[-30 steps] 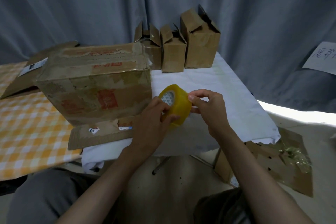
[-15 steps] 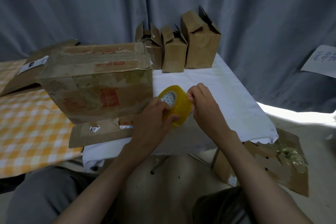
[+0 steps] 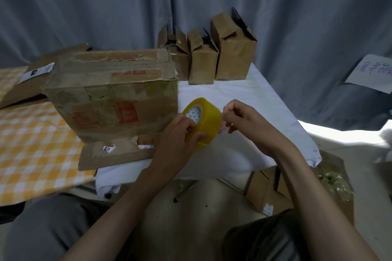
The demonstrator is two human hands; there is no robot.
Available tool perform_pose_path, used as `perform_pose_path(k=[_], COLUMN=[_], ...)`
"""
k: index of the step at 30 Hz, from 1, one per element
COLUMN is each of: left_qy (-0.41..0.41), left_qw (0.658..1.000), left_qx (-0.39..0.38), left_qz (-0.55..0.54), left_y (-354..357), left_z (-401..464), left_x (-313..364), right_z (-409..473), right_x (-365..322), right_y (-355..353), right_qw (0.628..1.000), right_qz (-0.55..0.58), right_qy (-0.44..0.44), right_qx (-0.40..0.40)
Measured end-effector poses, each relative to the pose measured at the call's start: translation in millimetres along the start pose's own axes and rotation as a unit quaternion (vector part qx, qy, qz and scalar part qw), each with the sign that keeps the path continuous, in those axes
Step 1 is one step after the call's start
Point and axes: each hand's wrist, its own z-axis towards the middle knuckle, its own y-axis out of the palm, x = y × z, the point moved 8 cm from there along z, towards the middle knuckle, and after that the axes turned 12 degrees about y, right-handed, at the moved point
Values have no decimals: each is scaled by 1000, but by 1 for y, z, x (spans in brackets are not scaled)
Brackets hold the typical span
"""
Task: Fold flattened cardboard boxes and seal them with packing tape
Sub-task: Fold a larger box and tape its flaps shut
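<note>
Both hands are on the job of starting the tape: our left hand (image 3: 180, 133) grips the yellow packing tape roll (image 3: 201, 122) with fingers and thumb curled round its outer band, holding it tilted just above the white cloth (image 3: 244, 99) near the front edge of the tabletop, and our right hand (image 3: 244, 121) sits at the roll's right face with its fingers curled in a pinch. Whether those fingers already have the loose tape end between them we cannot tell; it is too thin and clear to make out.

To do this step well, we judge that we should keep the left grip firm on the rim and off the sticky face, scrape for the seam with a fingernail, then peel straight and slowly so the strip does not split or fold back on itself.

Just left of the roll, the large worn cardboard box (image 3: 114, 99) stands folded, straddling the white cloth and the orange checked cloth (image 3: 31, 144), its top flaps down and one bottom flap (image 3: 118, 152) splayed out toward the front edge. That top seam is, in our judgement, where the tape goes first. Three small cardboard boxes (image 3: 203, 57) with open tops stand in a row at the far edge
</note>
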Motion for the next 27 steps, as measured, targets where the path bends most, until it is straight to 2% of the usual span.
perform_pose_path(k=[4,9,16,20,22,24,26,27], left_qy=[-5,-12,6,-1,-6,-10,-13,-13], left_qw=[1000,999,1000,999,997,996,996,997], left_qx=[-7,-15,1,27,53,61,43,23], left_qz=[3,-26,-26,-42,-61,-71,-73,-69], left_y=[1,3,3,-1,-5,-6,-6,-6], left_z=[-1,-4,-4,0,7,18,32,40], left_x=[-2,-2,5,8,12,18,27,33], right_z=[15,22,21,14,7,1,-1,2], right_x=[-2,-6,-6,-3,7,13,7,3], right_y=[2,3,0,-16,-15,-2,1,-4], right_qw=[998,993,991,987,990,987,976,971], right_qz=[-8,-64,-100,-93,-11,99,196,229], right_qy=[47,79,93,83,111,124,90,71], right_qx=[-47,-55,-1,104,87,4,-32,-24])
